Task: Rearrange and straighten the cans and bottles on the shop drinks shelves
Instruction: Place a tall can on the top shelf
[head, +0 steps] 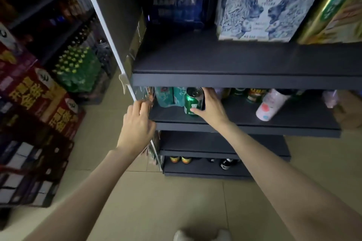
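A green can stands on the middle dark shelf, near its left end. My right hand grips the can from the right, thumb across its lower front. My left hand holds the front left corner of that shelf by the white upright, fingers curled over the edge. Two teal cans stand just left of the green can. Further right on the shelf a white bottle with coloured dots leans over. Dark cans stand at the back.
The shelf above carries a blue-and-white box and a gold carton. Bottles stand on the lowest shelf. Red cartons and shrink-wrapped green bottles are stacked on the tiled floor at the left.
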### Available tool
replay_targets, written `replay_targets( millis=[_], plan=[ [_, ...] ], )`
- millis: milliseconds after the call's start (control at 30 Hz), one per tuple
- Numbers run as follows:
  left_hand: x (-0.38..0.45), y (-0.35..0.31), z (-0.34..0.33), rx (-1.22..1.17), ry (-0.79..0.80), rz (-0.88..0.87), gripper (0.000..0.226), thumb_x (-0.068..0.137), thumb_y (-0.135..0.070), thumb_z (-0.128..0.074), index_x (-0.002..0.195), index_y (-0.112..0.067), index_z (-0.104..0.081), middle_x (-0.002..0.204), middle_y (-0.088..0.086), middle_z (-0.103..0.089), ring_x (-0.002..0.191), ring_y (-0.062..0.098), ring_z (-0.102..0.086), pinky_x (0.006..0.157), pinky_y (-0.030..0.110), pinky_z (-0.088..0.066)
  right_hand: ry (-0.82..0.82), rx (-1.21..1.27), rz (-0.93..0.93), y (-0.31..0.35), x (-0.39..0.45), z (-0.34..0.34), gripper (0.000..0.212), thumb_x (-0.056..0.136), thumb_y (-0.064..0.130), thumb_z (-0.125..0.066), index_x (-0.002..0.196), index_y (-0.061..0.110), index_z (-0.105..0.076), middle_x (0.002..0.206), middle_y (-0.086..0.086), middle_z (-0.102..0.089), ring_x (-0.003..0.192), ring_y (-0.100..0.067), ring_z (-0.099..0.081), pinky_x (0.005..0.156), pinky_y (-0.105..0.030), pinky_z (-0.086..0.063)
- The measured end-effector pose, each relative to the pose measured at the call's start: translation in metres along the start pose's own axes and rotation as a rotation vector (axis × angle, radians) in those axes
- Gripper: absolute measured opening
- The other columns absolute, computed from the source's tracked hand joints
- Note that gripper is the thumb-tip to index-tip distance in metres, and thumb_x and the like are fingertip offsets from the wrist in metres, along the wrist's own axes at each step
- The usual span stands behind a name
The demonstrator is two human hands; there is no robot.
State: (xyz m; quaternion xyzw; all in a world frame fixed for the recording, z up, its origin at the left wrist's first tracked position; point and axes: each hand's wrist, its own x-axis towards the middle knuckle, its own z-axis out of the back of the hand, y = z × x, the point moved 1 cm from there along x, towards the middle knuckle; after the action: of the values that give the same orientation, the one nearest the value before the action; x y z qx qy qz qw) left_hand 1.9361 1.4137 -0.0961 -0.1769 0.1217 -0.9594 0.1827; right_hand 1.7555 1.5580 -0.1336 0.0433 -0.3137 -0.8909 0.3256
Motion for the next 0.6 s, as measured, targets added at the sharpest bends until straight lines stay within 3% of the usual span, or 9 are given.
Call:
replay_targets(
  millis=[167,267,367,500,600],
  plan=[
    [-0.013,0.019,-0.019,0.029,0.074,0.052,0.051,0.072,-0.024,-0.030,0.111,0.002,-0.051,0.103,0.020,-0.052,0.084,0.038,-0.049,0.072,0.047,-0.046,0.122,-0.245,-0.075,0.009,0.026,-0.017,0.081,0.081,0.040,-0.068,0.144,0.023,-0.020,0.149,-0.005,-0.025,0.133,-0.033,-0.034,0.102,-0.050,-0.035],
    [-0.021,0.022,-0.032,0.015,0.108,0.060,0.042,0.071,-0.014,-0.040,0.110,-0.002,-0.049,0.105,0.019,-0.052,0.083,0.038,-0.049,0.071,0.045,-0.046,0.076,-0.209,-0.151,0.008,0.030,-0.028,0.076,0.081,0.035,-0.069,0.142,0.026,-0.024,0.149,-0.006,-0.022,0.133,-0.037,-0.031,0.098,-0.062,-0.037],
    [-0.024,0.023,-0.039,0.011,0.145,0.088,0.045,0.069,-0.010,-0.044,0.112,0.001,-0.052,0.109,0.019,-0.052,0.087,0.039,-0.049,0.075,0.046,-0.045,-0.065,-0.212,-0.135,0.009,0.029,-0.033,0.069,0.079,0.034,-0.071,0.136,0.024,-0.035,0.146,-0.007,-0.030,0.124,-0.034,-0.044,0.084,-0.045,-0.046],
    [-0.022,0.021,-0.046,0.003,0.179,0.116,0.047,0.072,-0.012,-0.043,0.116,0.003,-0.051,0.113,0.022,-0.049,0.094,0.041,-0.046,0.083,0.048,-0.041,-0.139,-0.038,-0.179,0.003,0.009,-0.028,0.067,0.073,0.035,-0.076,0.130,0.025,-0.041,0.133,-0.006,-0.042,0.115,-0.032,-0.050,0.085,-0.045,-0.048],
    [-0.014,0.012,-0.062,-0.058,0.192,0.108,0.041,0.079,-0.006,-0.051,0.118,0.004,-0.050,0.113,0.024,-0.048,0.103,0.042,-0.044,0.089,0.050,-0.039,-0.219,0.118,-0.227,-0.015,-0.028,-0.010,0.067,0.067,0.033,-0.080,0.123,0.021,-0.046,0.117,-0.004,-0.048,0.104,-0.027,-0.055,0.082,-0.037,-0.046]
  ],
)
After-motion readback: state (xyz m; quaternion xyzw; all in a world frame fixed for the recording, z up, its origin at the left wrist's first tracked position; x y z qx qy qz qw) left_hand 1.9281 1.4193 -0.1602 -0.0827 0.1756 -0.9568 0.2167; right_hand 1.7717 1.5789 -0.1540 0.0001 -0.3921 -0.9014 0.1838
